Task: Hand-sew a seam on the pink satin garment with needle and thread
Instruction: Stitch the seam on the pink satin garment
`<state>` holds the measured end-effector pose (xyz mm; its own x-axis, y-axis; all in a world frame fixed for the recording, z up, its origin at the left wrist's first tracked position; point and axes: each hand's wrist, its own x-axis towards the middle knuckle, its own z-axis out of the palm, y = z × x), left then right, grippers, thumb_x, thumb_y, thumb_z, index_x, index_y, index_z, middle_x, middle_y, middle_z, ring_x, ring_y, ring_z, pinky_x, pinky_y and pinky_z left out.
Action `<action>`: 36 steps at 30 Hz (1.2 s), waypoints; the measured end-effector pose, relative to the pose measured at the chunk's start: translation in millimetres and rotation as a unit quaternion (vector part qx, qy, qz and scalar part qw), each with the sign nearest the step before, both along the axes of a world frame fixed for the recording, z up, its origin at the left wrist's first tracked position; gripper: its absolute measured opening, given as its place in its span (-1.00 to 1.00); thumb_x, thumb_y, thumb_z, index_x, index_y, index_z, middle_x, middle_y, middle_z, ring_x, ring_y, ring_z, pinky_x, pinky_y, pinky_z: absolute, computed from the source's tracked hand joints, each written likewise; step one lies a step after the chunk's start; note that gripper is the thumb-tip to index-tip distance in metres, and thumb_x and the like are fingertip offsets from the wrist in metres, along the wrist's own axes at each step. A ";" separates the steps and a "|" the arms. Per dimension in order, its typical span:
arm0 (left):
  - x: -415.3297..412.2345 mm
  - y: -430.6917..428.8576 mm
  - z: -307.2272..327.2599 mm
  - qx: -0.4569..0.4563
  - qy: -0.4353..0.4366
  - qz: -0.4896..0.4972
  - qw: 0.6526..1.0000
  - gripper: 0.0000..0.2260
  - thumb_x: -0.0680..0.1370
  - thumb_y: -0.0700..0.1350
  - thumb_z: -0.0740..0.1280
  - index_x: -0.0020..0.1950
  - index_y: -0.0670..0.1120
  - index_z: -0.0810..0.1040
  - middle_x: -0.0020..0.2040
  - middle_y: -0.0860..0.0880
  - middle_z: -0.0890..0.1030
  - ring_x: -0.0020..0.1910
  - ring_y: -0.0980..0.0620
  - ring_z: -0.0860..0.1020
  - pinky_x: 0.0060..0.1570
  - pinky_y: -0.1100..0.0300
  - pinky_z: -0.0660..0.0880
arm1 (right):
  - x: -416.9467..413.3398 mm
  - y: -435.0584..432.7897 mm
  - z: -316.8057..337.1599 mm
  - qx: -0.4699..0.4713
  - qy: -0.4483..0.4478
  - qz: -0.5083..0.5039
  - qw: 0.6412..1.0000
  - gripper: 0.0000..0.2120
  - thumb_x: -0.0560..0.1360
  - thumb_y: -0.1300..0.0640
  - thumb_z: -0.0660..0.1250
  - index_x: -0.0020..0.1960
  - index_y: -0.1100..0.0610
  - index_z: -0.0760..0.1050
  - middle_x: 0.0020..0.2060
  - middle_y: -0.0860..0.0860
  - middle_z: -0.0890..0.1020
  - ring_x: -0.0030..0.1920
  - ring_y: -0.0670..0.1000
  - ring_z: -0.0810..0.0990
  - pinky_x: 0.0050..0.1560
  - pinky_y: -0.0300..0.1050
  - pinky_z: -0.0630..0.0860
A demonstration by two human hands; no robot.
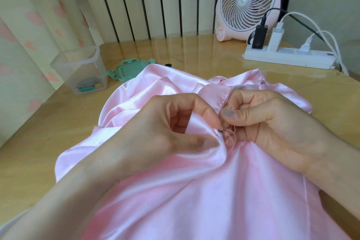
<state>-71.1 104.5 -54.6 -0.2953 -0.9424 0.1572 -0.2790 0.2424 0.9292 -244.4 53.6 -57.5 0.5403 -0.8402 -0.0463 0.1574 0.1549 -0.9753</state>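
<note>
My left hand pinches a small fold of the glossy pink satin garment between thumb and forefinger, and its other fingers are curled under the cloth. My right hand sits just beside it, fingers curled tight with the thumb pressed toward the forefinger right at the fold. I judge that it pinches the fine metal needle, though only a tiny dark tip shows at the cloth, so I can't be sure of that. Two or three loose loops of pale pink thread hang just below my right fingertips, touching the satin. The garment lies heaped across the glossy wooden table and spills down toward me. The seam I'm working on is raised between my two hands.

I judge that I'm midway through a stitch. Satin is slippery and marks easily, so the fold needs a firm pinch close to where the needle goes in. I should take only a small bite of both layers. The thread should be drawn through slowly, so the slack loops run out without knotting. It should end snug but not tight enough to pucker the cloth. I need to mind the left fingertip behind the fold.
</note>
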 end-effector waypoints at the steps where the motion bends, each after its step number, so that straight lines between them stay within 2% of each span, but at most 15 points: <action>1: 0.8 -0.4 0.0 0.005 -0.001 -0.005 1.000 -0.81 0.28 -0.16 0.52 -0.14 -0.07 0.64 -0.19 -0.35 0.57 -0.35 -0.21 0.43 -0.17 0.08 0.37 | -0.3 -0.3 0.0 0.001 -0.001 -0.005 1.000 -0.83 0.12 0.29 0.37 -0.38 0.31 0.39 -0.50 0.18 0.51 -0.55 0.04 0.52 -0.53 -0.20 0.47; 3: 1.4 -0.4 0.2 0.018 0.002 -0.009 1.000 -0.75 0.26 -0.08 0.51 -0.09 -0.02 0.65 -0.16 -0.46 0.49 -0.29 -0.26 0.38 -0.12 -0.03 0.27 | -0.6 -0.5 0.5 -0.008 -0.005 -0.015 1.000 -0.81 0.11 0.29 0.38 -0.36 0.31 0.39 -0.50 0.17 0.51 -0.55 0.03 0.51 -0.54 -0.21 0.47; 5: 1.8 -0.8 0.2 0.032 0.005 -0.011 0.999 -0.71 0.24 -0.05 0.52 -0.07 -0.01 0.65 -0.21 -0.47 0.47 -0.25 -0.19 0.33 -0.11 -0.04 0.23 | -1.1 -0.1 1.0 -0.032 -0.007 -0.023 0.999 -0.79 0.09 0.28 0.39 -0.36 0.32 0.41 -0.50 0.18 0.53 -0.54 0.03 0.52 -0.53 -0.21 0.47; 9: 1.3 -1.1 0.4 0.046 0.007 -0.010 0.999 -0.75 0.26 -0.17 0.53 -0.09 -0.01 0.66 -0.27 -0.28 0.50 -0.24 -0.11 0.31 -0.14 -0.03 0.24 | -4.1 -1.6 -1.4 -0.083 0.000 -0.033 0.996 -0.75 0.06 0.41 0.48 -0.35 0.31 0.45 -0.49 0.19 0.56 -0.54 0.04 0.53 -0.50 -0.24 0.48; 11: 1.7 -1.3 -0.3 0.047 -0.002 -0.018 0.999 -0.76 0.27 -0.18 0.53 -0.09 -0.02 0.66 -0.26 -0.29 0.52 -0.27 -0.13 0.32 -0.15 -0.01 0.27 | -5.1 -2.6 -3.3 -0.107 -0.001 -0.037 0.994 -0.83 0.14 0.35 0.43 -0.35 0.29 0.46 -0.49 0.19 0.58 -0.53 0.06 0.55 -0.48 -0.24 0.49; 14: 2.8 -0.8 0.3 0.045 -0.007 -0.020 0.999 -0.78 0.29 -0.27 0.53 -0.12 -0.08 0.65 -0.31 -0.11 0.63 -0.35 0.00 0.44 -0.23 0.15 0.42 | -6.2 -1.5 -4.2 -0.149 -0.009 -0.053 0.987 -0.85 0.14 0.35 0.44 -0.38 0.29 0.46 -0.48 0.19 0.59 -0.51 0.06 0.57 -0.47 -0.24 0.49; 15: 3.3 -0.8 0.1 0.046 -0.011 -0.017 0.999 -0.79 0.29 -0.27 0.54 -0.13 -0.08 0.65 -0.33 -0.21 0.59 -0.36 0.00 0.42 -0.23 0.16 0.41 | -6.0 -0.6 -4.6 -0.170 -0.009 -0.057 0.984 -0.83 0.15 0.35 0.44 -0.38 0.31 0.44 -0.48 0.20 0.59 -0.52 0.06 0.57 -0.47 -0.23 0.49; 17: 4.8 -1.1 -1.0 0.044 -0.022 -0.010 0.999 -0.77 0.27 -0.18 0.55 -0.11 -0.03 0.67 -0.31 -0.38 0.49 -0.33 -0.12 0.32 -0.19 0.04 0.30 | -4.3 2.7 -5.3 -0.237 0.010 -0.074 0.969 -0.81 0.18 0.35 0.45 -0.35 0.33 0.43 -0.46 0.22 0.59 -0.50 0.04 0.58 -0.44 -0.22 0.51; 19: 5.4 -1.7 -1.4 0.039 -0.016 -0.002 0.999 -0.76 0.24 -0.14 0.53 -0.11 0.00 0.67 -0.31 -0.41 0.44 -0.29 -0.12 0.29 -0.19 0.01 0.24 | -2.6 6.7 -7.8 -0.314 0.027 -0.105 0.943 -0.82 0.21 0.35 0.45 -0.35 0.27 0.44 -0.41 0.22 0.60 -0.46 0.06 0.58 -0.41 -0.13 0.53; 21: 5.8 -2.0 0.2 0.031 -0.014 0.012 0.999 -0.78 0.24 -0.16 0.51 -0.14 0.00 0.67 -0.37 -0.39 0.38 -0.37 -0.13 0.24 -0.30 0.08 0.18 | -2.1 10.8 -10.4 -0.391 0.051 -0.130 0.910 -0.82 0.26 0.33 0.46 -0.33 0.22 0.45 -0.39 0.16 0.58 -0.38 0.11 0.57 -0.35 0.04 0.53; 24: 7.7 -1.8 2.2 0.017 -0.020 0.024 0.999 -0.83 0.23 -0.15 0.50 -0.20 0.02 0.67 -0.47 -0.22 0.24 -0.48 -0.11 0.15 -0.48 0.21 0.09 | -1.0 13.9 -13.8 -0.488 0.100 -0.145 0.855 -0.84 0.32 0.30 0.45 -0.31 0.21 0.46 -0.41 0.04 0.56 -0.34 0.09 0.57 -0.31 0.07 0.48; 26: 8.9 -1.8 2.1 0.015 -0.024 0.022 0.999 -0.83 0.23 -0.15 0.50 -0.21 0.02 0.67 -0.46 -0.21 0.23 -0.48 -0.06 0.14 -0.49 0.20 0.08 | 0.0 14.5 -14.7 -0.515 0.117 -0.149 0.836 -0.85 0.32 0.31 0.43 -0.33 0.24 0.46 -0.41 0.05 0.56 -0.34 0.08 0.56 -0.30 0.05 0.47; 29: 8.0 -1.5 1.0 0.011 -0.031 0.021 0.999 -0.84 0.24 -0.15 0.50 -0.22 0.02 0.67 -0.44 -0.19 0.22 -0.47 0.01 0.13 -0.45 0.17 0.07 | 0.0 14.6 -14.5 -0.526 0.124 -0.150 0.828 -0.85 0.31 0.33 0.43 -0.34 0.24 0.46 -0.43 0.03 0.56 -0.34 0.06 0.56 -0.30 0.02 0.46; 33: 6.4 -1.6 -1.4 0.006 -0.028 0.029 0.999 -0.86 0.25 -0.16 0.49 -0.25 0.02 0.66 -0.49 0.03 0.20 -0.50 0.14 0.12 -0.49 0.28 0.08 | 0.9 15.5 -14.9 -0.547 0.127 -0.144 0.815 -0.83 0.32 0.36 0.42 -0.37 0.27 0.46 -0.45 0.05 0.54 -0.38 0.08 0.53 -0.34 -0.04 0.42; 36: 5.1 -1.6 -1.7 0.010 -0.021 0.026 0.999 -0.88 0.26 -0.17 0.49 -0.24 -0.01 0.65 -0.47 -0.05 0.22 -0.49 0.13 0.13 -0.45 0.18 0.07 | 1.9 15.1 -16.3 -0.579 0.133 -0.137 0.793 -0.81 0.31 0.44 0.39 -0.41 0.32 0.43 -0.47 0.12 0.50 -0.41 0.14 0.49 -0.36 -0.03 0.38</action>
<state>-66.0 102.8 -56.3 -0.2518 -0.9595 0.1262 -0.3299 0.2077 0.9209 -242.5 68.7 -73.7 0.4301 -0.4872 0.7600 -0.2048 -0.8726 -0.4435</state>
